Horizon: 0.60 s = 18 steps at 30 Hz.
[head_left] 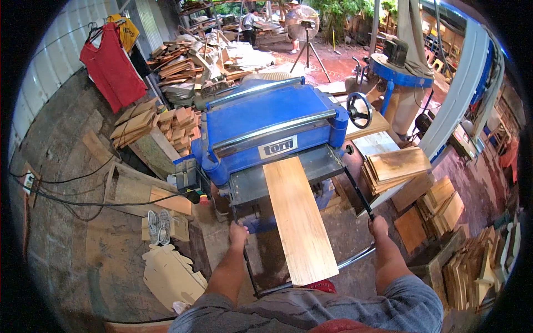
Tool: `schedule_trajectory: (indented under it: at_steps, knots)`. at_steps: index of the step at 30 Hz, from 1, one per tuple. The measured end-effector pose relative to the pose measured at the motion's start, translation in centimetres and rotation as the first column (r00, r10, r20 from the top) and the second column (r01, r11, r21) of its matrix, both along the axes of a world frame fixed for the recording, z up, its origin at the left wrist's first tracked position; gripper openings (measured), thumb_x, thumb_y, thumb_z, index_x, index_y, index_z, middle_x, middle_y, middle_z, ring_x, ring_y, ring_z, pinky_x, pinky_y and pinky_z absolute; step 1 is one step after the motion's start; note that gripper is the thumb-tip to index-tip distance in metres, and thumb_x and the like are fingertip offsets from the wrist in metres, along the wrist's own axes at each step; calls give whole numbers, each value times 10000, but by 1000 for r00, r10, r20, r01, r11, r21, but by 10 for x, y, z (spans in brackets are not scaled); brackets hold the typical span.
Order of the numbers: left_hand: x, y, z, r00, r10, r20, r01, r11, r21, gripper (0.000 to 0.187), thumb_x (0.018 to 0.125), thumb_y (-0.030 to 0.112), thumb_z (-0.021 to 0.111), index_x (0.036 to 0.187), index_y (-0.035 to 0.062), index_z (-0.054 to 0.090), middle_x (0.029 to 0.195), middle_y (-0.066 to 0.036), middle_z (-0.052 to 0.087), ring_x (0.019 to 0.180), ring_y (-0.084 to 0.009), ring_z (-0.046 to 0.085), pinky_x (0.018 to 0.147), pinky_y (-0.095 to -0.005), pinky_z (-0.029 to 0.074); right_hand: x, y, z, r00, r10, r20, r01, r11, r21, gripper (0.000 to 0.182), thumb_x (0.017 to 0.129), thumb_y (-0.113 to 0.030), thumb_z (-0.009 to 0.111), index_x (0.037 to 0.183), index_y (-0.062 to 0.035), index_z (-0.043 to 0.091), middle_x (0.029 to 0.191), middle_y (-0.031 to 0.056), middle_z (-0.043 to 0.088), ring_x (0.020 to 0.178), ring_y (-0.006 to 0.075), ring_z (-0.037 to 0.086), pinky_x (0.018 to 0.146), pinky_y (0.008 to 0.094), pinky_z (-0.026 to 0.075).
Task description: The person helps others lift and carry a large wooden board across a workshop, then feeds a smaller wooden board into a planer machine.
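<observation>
A long pale board (300, 222) lies on the infeed side of a blue planer (266, 114), its far end at the machine's opening and its near end by the person's waist. My left hand (239, 233) is closed round the left side bar of the black metal frame in front of the machine. On the other side, my right hand (378, 226) grips the right side bar (358, 191), near its lower end. Neither hand touches the board. A chrome roller (358, 256) crosses the frame near the body.
Stacked boards (397, 166) stand right of the planer, with more wood (472, 266) at lower right. Cables (105, 194) run along the left. Shoes (159, 226) rest on wood at lower left. A fan (302, 25) and two people are in the background.
</observation>
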<state>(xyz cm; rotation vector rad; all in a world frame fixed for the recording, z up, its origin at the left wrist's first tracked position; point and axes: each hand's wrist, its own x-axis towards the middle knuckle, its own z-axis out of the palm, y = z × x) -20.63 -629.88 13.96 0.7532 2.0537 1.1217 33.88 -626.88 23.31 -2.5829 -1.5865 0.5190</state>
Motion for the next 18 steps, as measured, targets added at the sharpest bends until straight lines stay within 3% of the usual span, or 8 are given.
schedule_trajectory:
  at_steps: [6, 12, 18]
  knots:
    - [4, 0, 13, 995, 39, 88, -38, 999, -8, 138, 883, 52, 482, 994, -27, 507, 694, -128, 620, 540, -221, 620, 461, -323, 502, 6, 4, -13, 1000, -18, 13, 18, 1000, -6, 294, 835, -310, 564, 1020, -96, 644, 1004, 180, 642, 951, 353, 610, 828, 442, 485]
    - [10, -2, 31, 999, 27, 31, -25, 999, -41, 136, 886, 35, 469, 1005, -27, 491, 704, -123, 614, 539, -203, 611, 448, -322, 499, 6, 3, -14, 1000, -4, 18, 4, 1000, 16, 281, 831, -302, 564, 1005, -98, 649, 992, 184, 644, 950, 350, 612, 825, 441, 486]
    - [0, 2, 2, 987, 35, 154, -38, 999, 18, 135, 879, 34, 478, 1007, -5, 490, 703, -112, 608, 538, -195, 596, 453, -313, 494, 13, 5, -25, 1000, 9, 24, -9, 1000, 20, 279, 820, -311, 581, 974, -92, 658, 985, 190, 644, 943, 355, 613, 820, 443, 488]
